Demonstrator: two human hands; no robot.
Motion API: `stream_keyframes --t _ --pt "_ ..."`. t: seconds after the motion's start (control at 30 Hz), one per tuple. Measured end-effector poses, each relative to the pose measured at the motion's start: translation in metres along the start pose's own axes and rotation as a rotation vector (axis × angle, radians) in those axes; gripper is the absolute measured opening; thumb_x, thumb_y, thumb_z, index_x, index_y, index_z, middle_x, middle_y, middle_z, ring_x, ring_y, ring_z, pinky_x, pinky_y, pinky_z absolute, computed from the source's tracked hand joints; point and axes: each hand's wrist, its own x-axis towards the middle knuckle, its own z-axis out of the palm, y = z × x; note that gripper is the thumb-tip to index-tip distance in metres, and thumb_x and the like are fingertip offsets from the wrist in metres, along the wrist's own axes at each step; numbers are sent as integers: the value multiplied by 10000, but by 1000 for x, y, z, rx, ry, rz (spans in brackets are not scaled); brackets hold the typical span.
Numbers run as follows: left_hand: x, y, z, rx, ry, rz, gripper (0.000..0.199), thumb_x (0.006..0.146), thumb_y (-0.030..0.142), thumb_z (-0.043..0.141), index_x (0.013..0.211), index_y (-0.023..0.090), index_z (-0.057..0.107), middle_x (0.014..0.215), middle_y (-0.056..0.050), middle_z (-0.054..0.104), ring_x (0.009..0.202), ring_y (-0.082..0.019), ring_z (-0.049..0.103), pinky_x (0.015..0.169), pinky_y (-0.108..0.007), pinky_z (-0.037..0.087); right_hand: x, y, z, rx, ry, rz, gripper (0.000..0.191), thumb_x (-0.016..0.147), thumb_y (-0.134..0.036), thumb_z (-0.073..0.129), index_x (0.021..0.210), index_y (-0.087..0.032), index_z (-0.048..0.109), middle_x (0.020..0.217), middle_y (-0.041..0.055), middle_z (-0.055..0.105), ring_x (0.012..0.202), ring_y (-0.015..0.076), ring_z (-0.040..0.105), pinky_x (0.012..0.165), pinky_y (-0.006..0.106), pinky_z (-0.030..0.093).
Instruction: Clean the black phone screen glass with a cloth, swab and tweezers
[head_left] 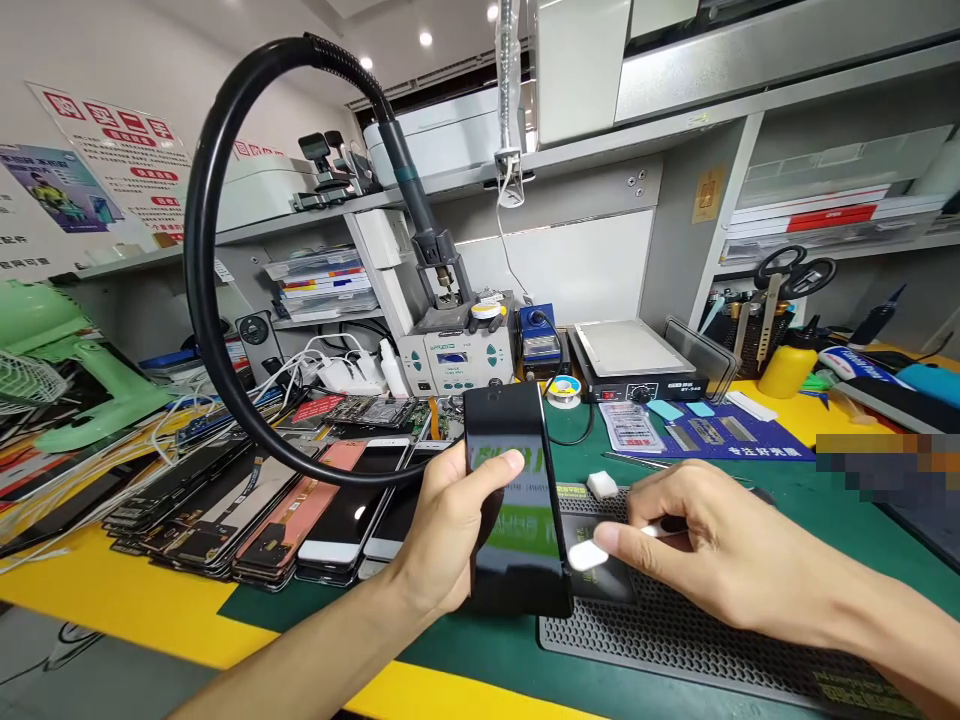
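My left hand (457, 515) grips a black smartphone (517, 560) by its left edge, upright and tilted, with the thumb across its glossy face. Green and pale reflections show on that glass. To the right, my right hand (705, 550) pinches a small white piece with a flat rounded end (589, 555) between thumb and fingers; its exact kind is unclear. The white end is close to the phone's lower right edge; I cannot tell whether they touch. Under my right hand lies a grey honeycomb mat (637, 640), with a white block (602, 485) near its far edge.
Stacked phone screens (352, 510) lie at the left. Behind stand a hot air station (457, 360) with its looping black hose (196, 230) and a heating plate (637, 365). A yellow bottle (787, 365) and scissors (795, 275) are at the right, a green fan (67, 370) far left.
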Motion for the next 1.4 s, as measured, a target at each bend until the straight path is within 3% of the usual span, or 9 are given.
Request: stream_keyframes --t 0.17,0.37,0.57,0.7,0.83,0.9,1.1,1.23,1.4 --pt "0 0 2 30 28 4 191 880 273 715 1046 181 713 1038 -94 777 987 -288 717 854 -411 566 0 -3 -7 -20 -49 41 530 930 -599 571 593 -192 614 555 -35 426 527 127 327 462 290 220" --pt "-2 1 7 127 73 101 168 893 253 701 1049 199 733 1171 -56 755 1139 -244 653 993 -353 502 4 -28 9 -87 -110 49 604 1000 -620 415 594 -193 548 569 -35 454 530 121 354 498 283 256" --pt "1 0 3 219 163 128 158 882 301 709 972 171 717 1016 -66 767 958 -237 676 847 -340 539 0 -19 11 -240 -187 -4 552 955 -604 514 576 -212 597 509 -22 478 474 132 331 473 316 187" --pt "1 0 4 251 155 166 170 894 305 691 1013 186 714 1053 -59 766 1036 -263 673 904 -364 535 1 -12 3 -110 -198 71 552 928 -644 527 587 -211 552 543 -34 400 504 132 293 464 299 195" --pt "-1 0 6 248 163 150 151 873 289 707 975 179 726 1055 -61 768 1014 -257 677 887 -342 532 7 -18 4 8 -106 168 596 952 -703 417 606 -217 418 591 -49 287 537 130 232 466 289 193" --pt "0 1 6 184 139 107 183 864 282 717 1010 172 726 1084 -73 764 1000 -257 686 878 -341 535 8 -21 6 8 -80 158 610 956 -715 392 606 -215 407 595 -52 269 545 129 225 478 292 192" --pt "4 -1 2 33 72 11 236 860 293 720 1040 142 695 935 -90 766 833 -259 714 763 -368 563 4 -12 1 -141 -219 72 597 966 -667 444 633 -195 596 584 -40 385 551 131 303 506 315 191" --pt "5 0 2 27 76 32 241 860 278 718 1057 143 689 948 -88 761 835 -245 706 771 -368 563 4 -4 -8 -180 -172 75 572 950 -639 503 593 -195 548 565 -45 349 534 127 285 503 322 169" --pt "3 1 2 31 60 37 231 868 275 712 1057 145 696 968 -88 769 860 -248 717 785 -352 562 4 -14 -8 14 -150 83 579 960 -635 489 580 -203 427 588 -53 297 547 122 278 484 293 200"
